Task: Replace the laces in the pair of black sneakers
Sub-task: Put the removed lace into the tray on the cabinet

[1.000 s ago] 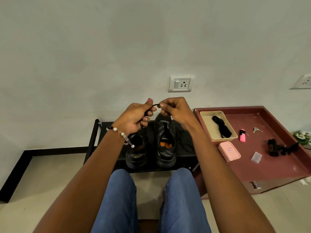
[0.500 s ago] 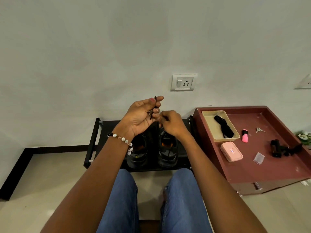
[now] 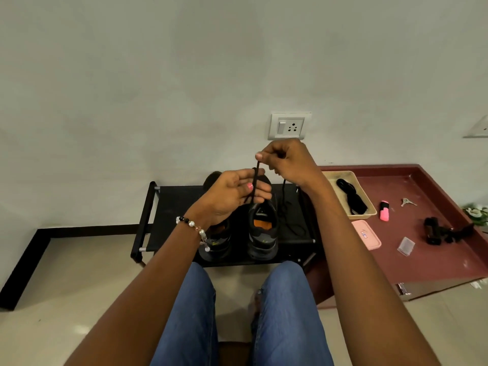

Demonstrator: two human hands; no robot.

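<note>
Two black sneakers stand side by side on a low black rack (image 3: 169,204): the right sneaker (image 3: 262,228) with an orange insole, the left sneaker (image 3: 217,240) partly hidden by my wrist. A black lace (image 3: 255,178) runs up from the right sneaker. My left hand (image 3: 232,194) holds the lace low, palm turned up. My right hand (image 3: 286,161) pinches the lace's upper part above it. More lace trails down to the rack (image 3: 289,217) under my right wrist. A bundle of black laces (image 3: 352,196) lies in a beige tray (image 3: 369,211).
A maroon tray table (image 3: 435,265) to the right holds the beige tray, a pink case (image 3: 367,235), a pink highlighter (image 3: 384,211), keys (image 3: 408,202), a clear packet (image 3: 406,245) and a black object (image 3: 438,231). A wall socket (image 3: 289,126) is behind. My knees in jeans (image 3: 285,307) are below.
My right hand has risen above the left, drawing the lace upward. My left hand has lowered and closed its fingers around the lace.
</note>
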